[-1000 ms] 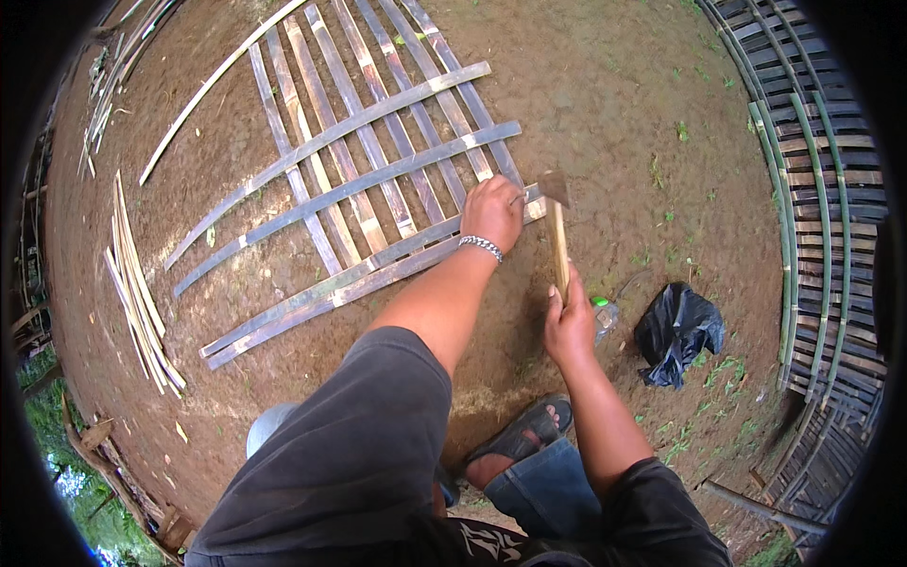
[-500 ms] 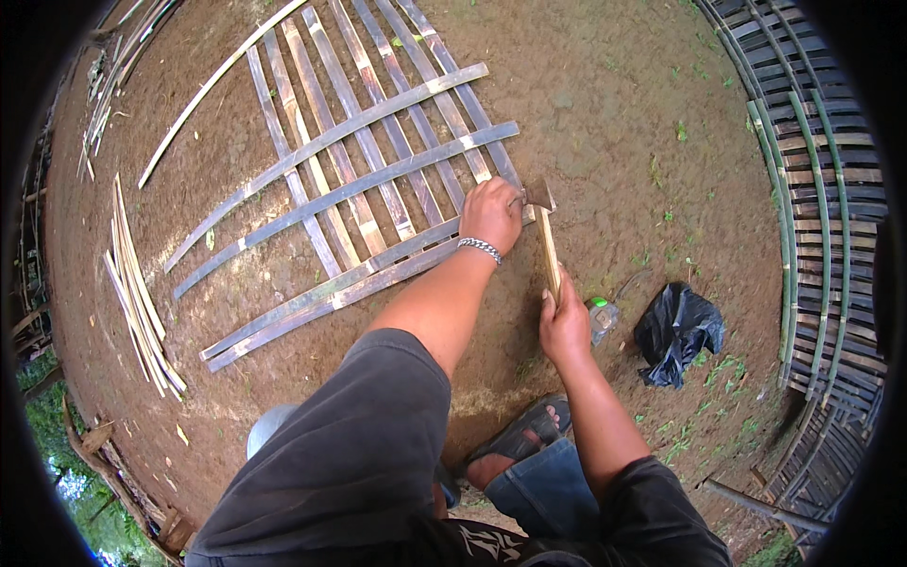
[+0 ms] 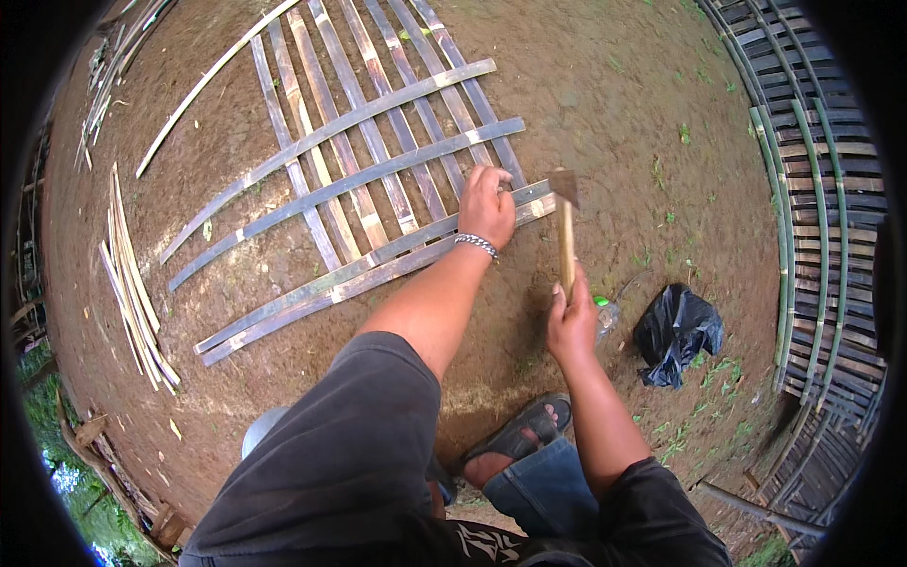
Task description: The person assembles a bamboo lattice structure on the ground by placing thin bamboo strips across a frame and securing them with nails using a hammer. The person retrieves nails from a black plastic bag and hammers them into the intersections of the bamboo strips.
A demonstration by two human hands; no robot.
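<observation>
In my right hand (image 3: pixel 573 321) is the wooden handle of a hatchet (image 3: pixel 567 236), its dark metal head beside the right end of two long bamboo slats. My left hand (image 3: pixel 487 210), with a chain bracelet at the wrist, rests closed over the nearer right corner of a bamboo lattice (image 3: pixel 373 151). Its thumb and fingers are pinched together; what is between them is too small to make out. Beneath that hand run the two nearest crosswise slats (image 3: pixel 283 307), lying side by side across the ends of the lengthwise ones.
Thin split bamboo strips (image 3: pixel 137 293) lie on the dirt at the left. To the right of my right hand are a clear plastic container (image 3: pixel 607 319) and a black plastic bag (image 3: pixel 677 331). A slatted bamboo structure (image 3: pixel 831 217) borders the far right. My sandalled foot (image 3: pixel 524 437) is close below.
The hatchet head has moved right, away from my left hand to past the slat ends. My right hand has shifted slightly right; the left stays at nearly the same spot, its fingers a little changed.
</observation>
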